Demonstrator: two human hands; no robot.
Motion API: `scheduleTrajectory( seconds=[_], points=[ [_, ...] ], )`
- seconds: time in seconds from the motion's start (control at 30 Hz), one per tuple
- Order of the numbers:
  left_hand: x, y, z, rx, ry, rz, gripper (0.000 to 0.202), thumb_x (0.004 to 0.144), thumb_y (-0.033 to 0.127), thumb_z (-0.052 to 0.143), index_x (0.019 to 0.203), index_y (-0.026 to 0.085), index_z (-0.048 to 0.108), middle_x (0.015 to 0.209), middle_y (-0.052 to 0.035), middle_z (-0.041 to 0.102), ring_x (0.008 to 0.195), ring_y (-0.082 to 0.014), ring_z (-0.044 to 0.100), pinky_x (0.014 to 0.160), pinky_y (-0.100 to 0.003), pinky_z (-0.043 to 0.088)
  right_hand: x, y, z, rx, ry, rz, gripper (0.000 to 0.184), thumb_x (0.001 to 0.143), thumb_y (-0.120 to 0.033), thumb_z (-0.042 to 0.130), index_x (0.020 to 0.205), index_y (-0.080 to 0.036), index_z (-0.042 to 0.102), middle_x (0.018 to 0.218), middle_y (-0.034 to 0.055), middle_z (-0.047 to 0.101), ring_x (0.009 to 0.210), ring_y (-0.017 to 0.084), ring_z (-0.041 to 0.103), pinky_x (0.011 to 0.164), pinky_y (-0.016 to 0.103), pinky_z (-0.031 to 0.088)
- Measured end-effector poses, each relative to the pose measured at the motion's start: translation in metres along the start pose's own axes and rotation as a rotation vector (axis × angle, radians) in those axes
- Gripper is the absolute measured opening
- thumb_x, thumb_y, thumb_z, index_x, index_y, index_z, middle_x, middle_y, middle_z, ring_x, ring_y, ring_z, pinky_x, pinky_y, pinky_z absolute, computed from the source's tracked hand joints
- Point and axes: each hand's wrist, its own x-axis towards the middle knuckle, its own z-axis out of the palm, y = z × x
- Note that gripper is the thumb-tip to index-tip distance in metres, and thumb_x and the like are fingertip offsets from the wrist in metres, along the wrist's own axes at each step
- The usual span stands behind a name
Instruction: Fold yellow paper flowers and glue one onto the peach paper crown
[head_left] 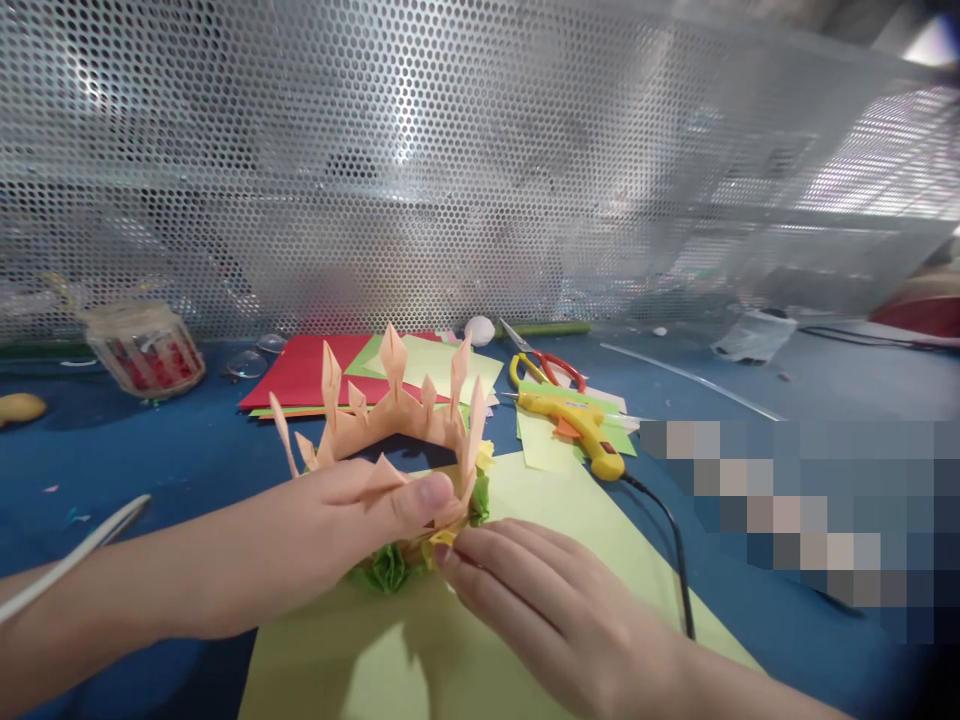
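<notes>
A peach paper crown (394, 405) with folded, pointed tips stands upright on a pale yellow sheet (600, 580). My left hand (360, 515) grips its near band, thumb on the outside; some fingers are hidden. Crumpled green paper (388, 568) and a yellow paper piece (439, 548) sit on the lower front of the band. My right hand (547, 600) has its fingers pressed together, their tips on the yellow paper piece. More green and yellow crumpled paper shows on the crown's right side.
A yellow hot glue gun (577, 425) lies on paper to the right, its black cord (679, 560) running forward. Behind are scissors (547, 368), coloured sheets (289, 370) and a white ball (480, 330). A jar (146, 350) stands left, before a perforated metal screen (420, 170).
</notes>
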Motion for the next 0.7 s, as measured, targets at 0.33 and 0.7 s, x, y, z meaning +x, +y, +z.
scheduleTrajectory(
  seconds=[0.33,0.7],
  points=[
    [0.031,0.054,-0.016,-0.040,-0.139,-0.068,0.037,0.089,0.053,0.048,0.083,0.029,0.076,0.091,0.0029,0.078,0.095,-0.0226,0.068,0.083,-0.027,0.051,0.000,0.001,0.002,0.014,-0.010,-0.019,0.050,0.099,-0.002,0.027,0.077,-0.002,0.072,0.071,0.0150,0.074,0.059,0.022,0.068,0.059,0.032,0.058],
    [0.033,0.060,-0.016,-0.052,-0.174,-0.049,0.046,0.089,0.055,0.041,0.080,0.022,0.073,0.088,0.0003,0.078,0.087,-0.0211,0.068,0.078,-0.027,0.052,0.000,-0.002,-0.001,0.007,-0.017,-0.023,0.046,0.097,-0.001,0.030,0.078,-0.003,0.072,0.070,0.0145,0.074,0.059,0.022,0.068,0.058,0.032,0.058]
  ],
)
